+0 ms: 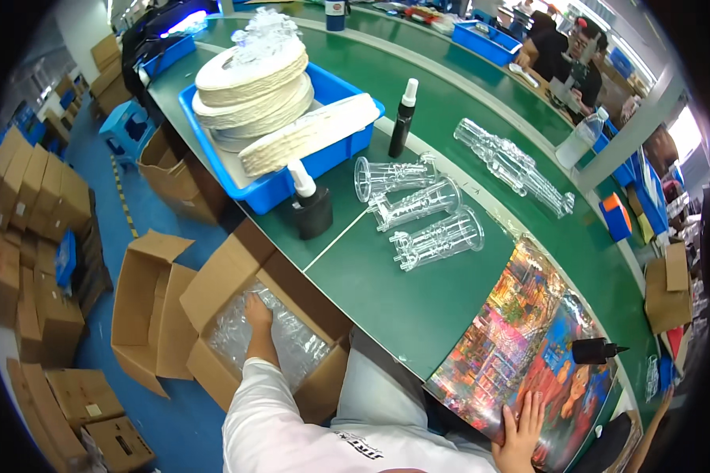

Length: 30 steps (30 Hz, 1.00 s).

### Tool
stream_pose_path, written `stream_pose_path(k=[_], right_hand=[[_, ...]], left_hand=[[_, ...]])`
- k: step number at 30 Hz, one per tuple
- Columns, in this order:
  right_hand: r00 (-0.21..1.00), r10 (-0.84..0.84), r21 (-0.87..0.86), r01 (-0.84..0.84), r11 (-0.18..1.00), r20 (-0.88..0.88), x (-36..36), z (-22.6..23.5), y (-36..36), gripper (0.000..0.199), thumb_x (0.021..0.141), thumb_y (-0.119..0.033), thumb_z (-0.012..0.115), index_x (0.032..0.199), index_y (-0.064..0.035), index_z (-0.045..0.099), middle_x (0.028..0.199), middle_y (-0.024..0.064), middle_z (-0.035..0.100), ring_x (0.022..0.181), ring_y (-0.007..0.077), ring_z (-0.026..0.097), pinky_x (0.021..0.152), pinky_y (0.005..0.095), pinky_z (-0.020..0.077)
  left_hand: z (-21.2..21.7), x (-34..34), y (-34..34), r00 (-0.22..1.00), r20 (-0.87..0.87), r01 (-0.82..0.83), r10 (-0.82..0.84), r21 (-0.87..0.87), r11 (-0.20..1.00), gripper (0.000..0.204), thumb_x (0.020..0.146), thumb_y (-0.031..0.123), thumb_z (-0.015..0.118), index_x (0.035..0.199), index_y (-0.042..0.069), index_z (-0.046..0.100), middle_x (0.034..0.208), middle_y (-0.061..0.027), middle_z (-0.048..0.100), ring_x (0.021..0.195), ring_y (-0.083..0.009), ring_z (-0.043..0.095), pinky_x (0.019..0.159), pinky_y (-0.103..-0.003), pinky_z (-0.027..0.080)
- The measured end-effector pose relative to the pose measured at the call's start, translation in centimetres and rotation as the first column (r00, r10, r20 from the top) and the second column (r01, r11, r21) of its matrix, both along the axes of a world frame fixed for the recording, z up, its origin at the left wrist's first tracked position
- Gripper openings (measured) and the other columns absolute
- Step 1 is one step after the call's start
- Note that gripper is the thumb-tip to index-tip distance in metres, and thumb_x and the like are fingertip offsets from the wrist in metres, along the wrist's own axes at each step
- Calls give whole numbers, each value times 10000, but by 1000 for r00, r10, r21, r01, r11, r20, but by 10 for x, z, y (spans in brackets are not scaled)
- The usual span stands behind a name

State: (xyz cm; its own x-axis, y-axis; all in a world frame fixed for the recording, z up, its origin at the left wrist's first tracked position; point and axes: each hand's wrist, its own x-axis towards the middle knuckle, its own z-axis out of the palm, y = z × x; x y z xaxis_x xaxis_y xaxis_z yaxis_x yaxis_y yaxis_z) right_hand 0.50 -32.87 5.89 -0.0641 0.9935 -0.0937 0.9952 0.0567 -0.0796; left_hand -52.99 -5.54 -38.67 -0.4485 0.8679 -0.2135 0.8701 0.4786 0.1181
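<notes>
The left hand (258, 310) is down inside the open carton (221, 272), against clear plastic-wrapped goods (301, 340) lying in it; its fingertips are hard to make out, so I cannot tell whether it grips anything. The right hand (521, 428) rests palm down, fingers extended and grasping nothing, on a colourful sheet (485, 359) on the green counter (359, 303), right of the carton.

Reaching in well probably calls for a gentle hold on the wrapping and a straight lift, clear of the carton's flaps. The right palm should stay light, since a shove could roll the dark bottle (592, 351) lying on the sheet. Three clear tubular pieces (418, 203), beyond the carton and to its right, look fragile and deserve elbow room.
</notes>
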Motion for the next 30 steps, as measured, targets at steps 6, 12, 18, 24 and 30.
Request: stream_pose_path(k=[6,12,18,24,30], right_hand=[[986,60,65,-71,995,154,-13,1,12,581,685,-88,620,1229,20,446,1347,289,365,1261,444,344,1032,530,265],[1000,-6,10,6,1000,10,-10,-1,11,663,603,-119,643,1248,-114,491,1436,265,246,1330,462,211,1069,553,193],[1000,-11,16,11,1000,12,-11,1,11,649,596,-116,648,1229,-113,506,1435,261,251,1331,459,213,1069,551,195],[1000,-12,16,12,1000,-5,-11,3,10,669,596,-127,667,1243,-121,495,1441,251,245,1340,441,204,1074,544,185],[995,17,59,-12,998,-95,-9,7,7,716,630,-162,701,1301,-138,455,1452,239,230,1344,428,202,1078,539,175]], left_hand=[[-14,-10,26,987,139,95,-78,-125,988,859,607,254,790,1314,36,354,1355,-189,385,1215,-340,432,982,-423,400],[-8,21,21,972,205,-36,113,-346,938,1040,591,285,812,1393,46,195,1425,-180,308,1258,-339,396,1000,-434,389],[-75,24,-34,859,388,-233,333,-282,931,1052,528,288,833,1331,-75,258,1356,-284,353,1223,-364,430,1003,-387,386],[-96,46,-72,805,506,-241,311,-200,950,927,563,274,804,1263,-130,351,1251,-287,471,1191,-367,465,980,-370,394],[-56,39,-106,714,576,-452,398,-54,890,708,607,272,776,1152,-57,465,1019,-189,605,942,-336,595,804,-393,484]])
